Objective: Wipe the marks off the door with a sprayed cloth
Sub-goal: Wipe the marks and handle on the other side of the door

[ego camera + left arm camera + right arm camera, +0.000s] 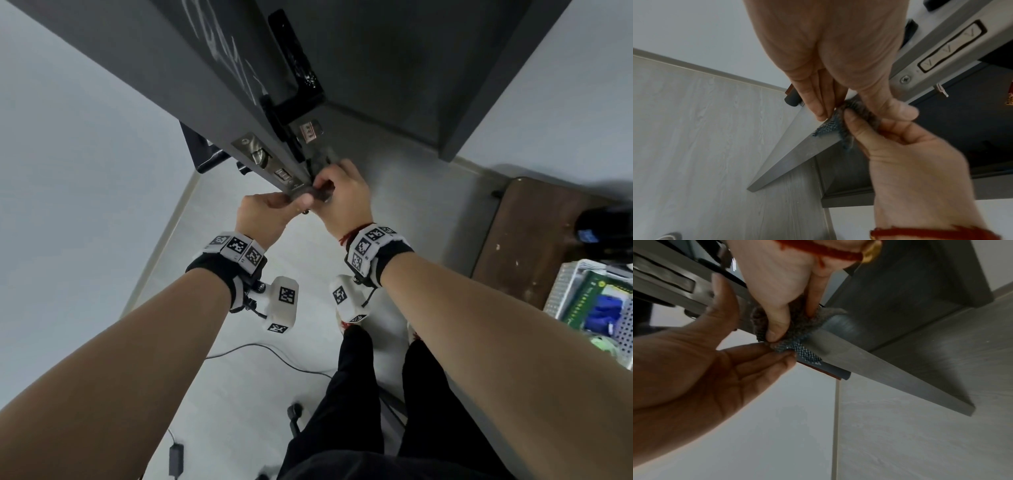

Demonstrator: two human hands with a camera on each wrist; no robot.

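The dark grey door [191,78] stands ajar, with white scribbled marks [226,51] on its face above the black handle [291,106]. Both hands hold a small grey-blue mesh cloth [318,196] right at the door's edge, just below the metal latch plate [263,161]. My left hand [294,204] pinches one end of the cloth [830,126] between thumb and fingers. My right hand [329,185] pinches the other end, its thumb pressed on the cloth [801,327]. The cloth lies bunched against the door edge [879,369].
A brown table [534,240] stands at the right with a white basket [561,291] of items and a dark object [603,233] with a blue label. A cable [274,356] and a power adapter [176,459] lie on the pale floor beside my legs [376,411].
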